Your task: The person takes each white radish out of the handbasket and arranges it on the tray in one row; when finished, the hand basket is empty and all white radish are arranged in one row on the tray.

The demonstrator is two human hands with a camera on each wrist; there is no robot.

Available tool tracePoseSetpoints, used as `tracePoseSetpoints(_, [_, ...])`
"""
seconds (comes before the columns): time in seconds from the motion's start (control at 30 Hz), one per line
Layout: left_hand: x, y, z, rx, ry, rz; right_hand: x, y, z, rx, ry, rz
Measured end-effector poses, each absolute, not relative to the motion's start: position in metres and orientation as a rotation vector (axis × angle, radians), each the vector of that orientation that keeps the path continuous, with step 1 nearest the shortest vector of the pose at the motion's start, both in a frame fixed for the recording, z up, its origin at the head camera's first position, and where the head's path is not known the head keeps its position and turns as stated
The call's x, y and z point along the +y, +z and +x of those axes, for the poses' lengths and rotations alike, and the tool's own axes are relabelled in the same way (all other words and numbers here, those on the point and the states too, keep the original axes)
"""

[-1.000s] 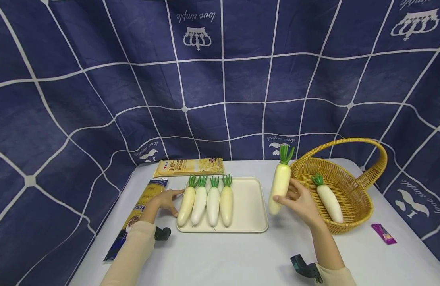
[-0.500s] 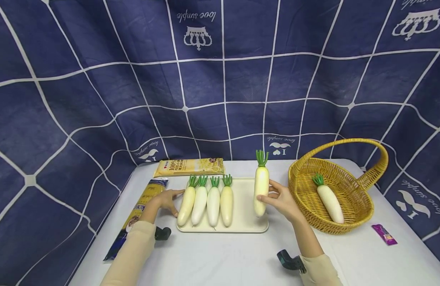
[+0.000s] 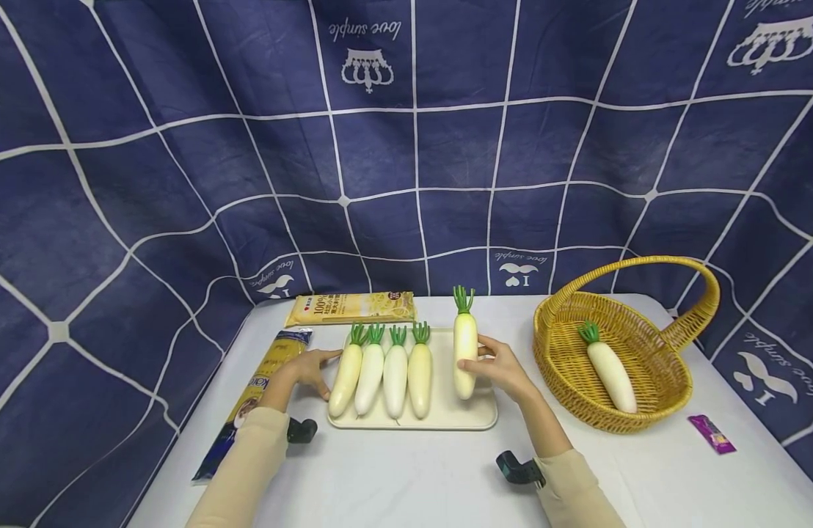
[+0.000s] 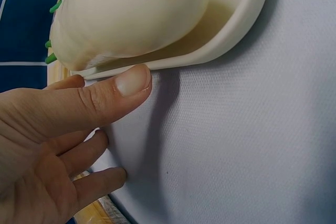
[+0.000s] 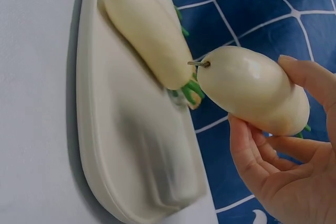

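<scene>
My right hand (image 3: 502,364) grips a white radish (image 3: 465,356) with green leaf stubs, thumb on one side and fingers on the other. The right wrist view shows this held radish (image 5: 252,90) raised above the tray (image 5: 113,166). On the left part of the cream tray (image 3: 446,420), several white radishes (image 3: 395,381) lie side by side, leaves toward the back. My left hand (image 3: 309,370) is at the tray's left edge, thumb (image 4: 118,90) against the rim and the other fingers loosely spread. It holds nothing.
A wicker basket (image 3: 552,367) with a tall handle stands at the right, one radish (image 3: 611,375) inside. Beyond it lies a small purple packet (image 3: 712,434). A yellow pasta packet (image 3: 350,309) lies behind the tray; a blue-and-gold packet (image 3: 251,400) lies along the left, under the left forearm.
My right hand has carried the radish leftward from beside the basket and slightly down, to over the tray's right half. My left hand has stayed at the tray's edge.
</scene>
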State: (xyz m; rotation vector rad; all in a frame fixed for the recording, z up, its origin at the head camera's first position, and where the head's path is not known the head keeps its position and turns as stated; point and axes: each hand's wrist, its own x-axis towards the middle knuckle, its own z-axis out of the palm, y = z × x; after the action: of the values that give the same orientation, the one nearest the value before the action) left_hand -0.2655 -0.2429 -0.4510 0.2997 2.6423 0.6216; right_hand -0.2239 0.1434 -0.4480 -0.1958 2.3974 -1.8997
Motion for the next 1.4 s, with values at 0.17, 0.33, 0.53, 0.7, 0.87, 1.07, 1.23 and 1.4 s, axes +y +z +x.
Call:
tracePoseSetpoints(0.17, [-0.242,-0.451,-0.265,2.634,0.629,0.281,0.137,-0.455,-0.23,2.416,-1.854,-0.151])
tracePoseSetpoints(0.33, [-0.241,-0.45,-0.266,2.639,0.61,0.272,0.132,-0.463,-0.236,2.385,-1.82,-0.068])
tracePoseSetpoints(0.53, [-0.242,-0.447,-0.267,2.612,0.617,0.268,0.128,-0.474,-0.241,2.385,-1.751,-0.065])
tracePoseSetpoints(0.7, [-0.243,-0.448,-0.268,2.608,0.613,0.261,0.125,-0.481,-0.243,2.335,-1.725,-0.118])
tracePoseSetpoints(0.87, [-0.241,-0.449,-0.266,2.63,0.6,0.245,0.121,-0.483,-0.243,2.315,-1.726,-0.073])
tracePoseSetpoints(1.07, [-0.241,-0.452,-0.268,2.633,0.593,0.235,0.117,-0.481,-0.242,2.398,-1.695,0.026])
tracePoseSetpoints(1.23, [-0.239,-0.45,-0.268,2.631,0.588,0.215,0.115,-0.481,-0.242,2.401,-1.691,0.034])
tracePoseSetpoints(1.4, [-0.239,-0.45,-0.268,2.631,0.586,0.213,0.113,-0.482,-0.243,2.415,-1.666,0.049])
